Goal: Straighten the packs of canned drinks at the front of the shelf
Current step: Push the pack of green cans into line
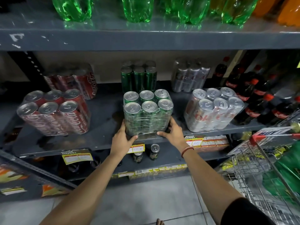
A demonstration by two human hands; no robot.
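Two bare forearms are reaching out from you toward the shelf, and a toe is showing at the bottom edge on the tiled floor. To your right a wire trolley is standing close by, with green packaging inside it.

Your left hand is pressing against the lower left corner of the green pack, thumb lying along its front bottom edge. Your right hand is doing the same at the lower right corner, with a red thread band sitting on that wrist. Both hands are clamped on this pack from opposite sides, well apart from each other with the pack between them.

That green pack, six cans in clear wrap, is standing upright at the front middle of the shelf, its base right at the front lip. Yellow price tags are hanging on the shelf edge just below it, and two loose dark cans are standing on the level underneath.

At the front left, a red pack is sitting turned at an angle to the shelf edge. At the front right, a silver pack is sitting angled too, just beside dark cola bottles.

Further back, three more packs are standing in a row: red, green and silver.

Above, green plastic bottles are standing on the upper shelf.
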